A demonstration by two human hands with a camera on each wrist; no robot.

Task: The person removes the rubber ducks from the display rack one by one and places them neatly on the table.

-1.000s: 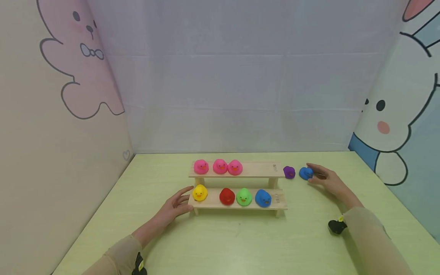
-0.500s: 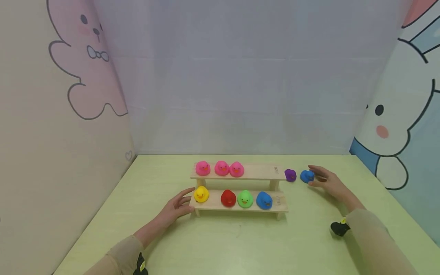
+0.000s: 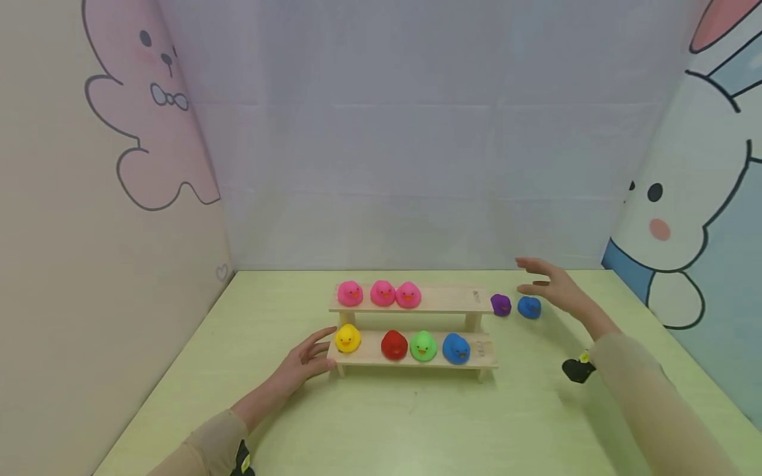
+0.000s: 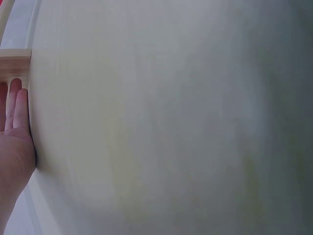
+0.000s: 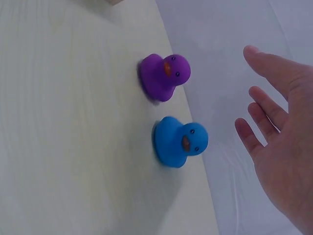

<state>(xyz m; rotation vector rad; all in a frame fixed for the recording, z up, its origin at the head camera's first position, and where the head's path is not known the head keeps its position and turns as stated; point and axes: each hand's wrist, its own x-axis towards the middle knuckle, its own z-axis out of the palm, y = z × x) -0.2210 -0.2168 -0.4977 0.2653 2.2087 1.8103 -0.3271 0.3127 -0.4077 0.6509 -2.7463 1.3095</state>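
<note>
Raised off the desk [image 3: 411,423], the right hand [image 3: 558,285] has come away from the blue duck [image 3: 529,307], which half a second ago lay at its fingertips; the two ducks on the wood-grain surface and the left hand [image 3: 301,361] keep their places.

Both ducks sit upright beyond the right end of the wooden stand [image 3: 452,299], much closer to the desk's far edge than to its near one. The blue duck lies below the right hand's fingertips, clearly apart from them. The purple duck [image 3: 501,305] is just left of it, between it and the upper shelf's right end, touching neither. Hand, blue duck, purple duck and stand thus follow one another from right to left, and the right hand is by far the nearer to both. Each duck is squat and rounded, with no marked long axis; the stand's long axis runs left to right, roughly along the desk's far edge.

Thumb and fingers of the right hand are spread and hold nothing. The left hand is at the opposite end, its fingers fairly straight along the lower shelf's left edge and its thumb by the front left corner; how firmly it presses, I cannot tell.

On the upper shelf, three pink ducks [image 3: 383,293] fill the left half. From the left end, the lower shelf carries a yellow duck [image 3: 348,338], a red duck [image 3: 394,346], a green duck [image 3: 423,346] and a second blue duck [image 3: 456,349].
</note>
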